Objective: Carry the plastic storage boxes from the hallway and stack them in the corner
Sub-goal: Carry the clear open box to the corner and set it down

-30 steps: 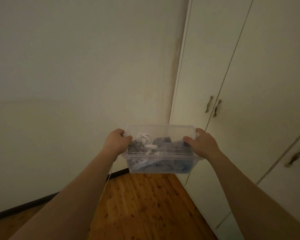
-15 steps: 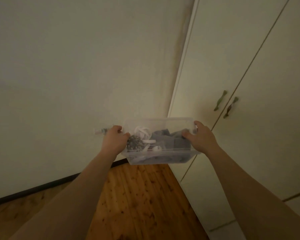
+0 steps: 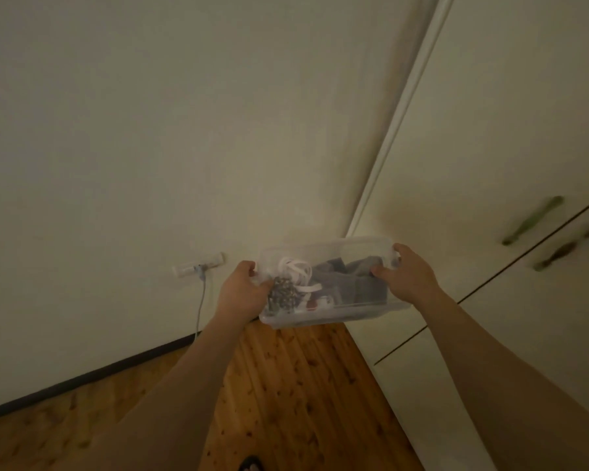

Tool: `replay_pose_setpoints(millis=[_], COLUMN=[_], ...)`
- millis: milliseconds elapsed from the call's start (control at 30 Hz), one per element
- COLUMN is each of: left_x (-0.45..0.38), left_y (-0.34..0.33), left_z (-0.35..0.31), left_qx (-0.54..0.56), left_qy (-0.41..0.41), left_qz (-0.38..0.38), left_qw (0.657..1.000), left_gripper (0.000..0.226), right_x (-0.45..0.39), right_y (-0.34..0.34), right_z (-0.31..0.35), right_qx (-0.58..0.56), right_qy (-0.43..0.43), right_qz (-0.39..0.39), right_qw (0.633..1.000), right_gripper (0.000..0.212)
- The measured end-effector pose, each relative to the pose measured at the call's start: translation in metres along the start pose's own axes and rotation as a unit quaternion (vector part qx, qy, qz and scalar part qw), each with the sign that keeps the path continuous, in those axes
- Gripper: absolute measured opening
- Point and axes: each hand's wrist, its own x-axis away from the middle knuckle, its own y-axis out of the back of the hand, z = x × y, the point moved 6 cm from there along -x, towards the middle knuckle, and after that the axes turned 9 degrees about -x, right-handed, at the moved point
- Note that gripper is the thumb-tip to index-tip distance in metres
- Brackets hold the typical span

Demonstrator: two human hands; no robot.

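I hold a small clear plastic storage box point(image 3: 334, 316) out in front of me, above the wooden floor. It has no lid and holds white cords, a dark speckled bundle and grey cloth. My left hand point(image 3: 242, 290) grips its left rim, thumb curled over the edge. My right hand point(image 3: 407, 275) grips the right rim, fingers over the edge and thumb inside. The box is tilted slightly toward me. It hangs near the corner where the wall meets the wardrobe.
A pale wall point(image 3: 150, 147) fills the left, with a wall socket point(image 3: 198, 265) and a thin cable point(image 3: 201, 300) running down to the dark skirting. White wardrobe doors point(image 3: 507, 147) with two handles point(image 3: 531, 220) stand at the right. Wooden floor point(image 3: 303, 385) lies below.
The view has swung left and closer to the wall; the socket and cable have come into sight. The box stays held in both hands, tilting a little more toward me.
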Motion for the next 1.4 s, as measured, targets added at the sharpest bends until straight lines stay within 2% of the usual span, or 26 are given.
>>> replay_pose_setpoints(millis=[300, 500, 767, 900, 1033, 1167, 1267, 1400], left_x=[-0.078, -0.108, -0.152, -0.172, -0.193, -0.222, -0.247, -0.276], left_y=[-0.051, -0.093, -0.168, -0.217, -0.264, -0.308, -0.347, -0.385], left_z=[0.028, 0.046, 0.075, 0.102, 0.133, 0.17, 0.208, 0.25], left_qx=[-0.012, -0.001, -0.008, -0.017, -0.016, 0.015, 0.013, -0.003], left_qy=[0.036, 0.072, 0.133, 0.156, 0.156, 0.133, 0.113, 0.09], left_qz=[0.035, 0.056, 0.056, 0.058, 0.065, 0.057, 0.055, 0.05], left_qw=[0.999, 0.996, 0.989, 0.986, 0.985, 0.989, 0.992, 0.995], left_gripper=[0.058, 0.058, 0.058, 0.058, 0.063, 0.048, 0.042, 0.04], right_x=[-0.085, -0.134, -0.203, -0.232, -0.258, -0.288, -0.31, -0.333], right_y=[-0.056, -0.086, -0.131, -0.16, -0.196, -0.245, -0.29, -0.339], right_z=[-0.036, -0.068, -0.124, -0.164, -0.205, -0.241, -0.275, -0.313], right_qx=[0.011, 0.013, 0.03, 0.035, 0.045, 0.057, 0.061, 0.047], right_qy=[-0.039, -0.056, -0.04, -0.038, -0.044, -0.031, -0.033, -0.031], right_qz=[0.013, 0.055, 0.114, 0.137, 0.146, 0.145, 0.135, 0.117], right_qw=[0.999, 0.997, 0.992, 0.989, 0.987, 0.987, 0.988, 0.992], right_gripper=[0.081, 0.079, 0.063, 0.067, 0.068, 0.061, 0.069, 0.071])
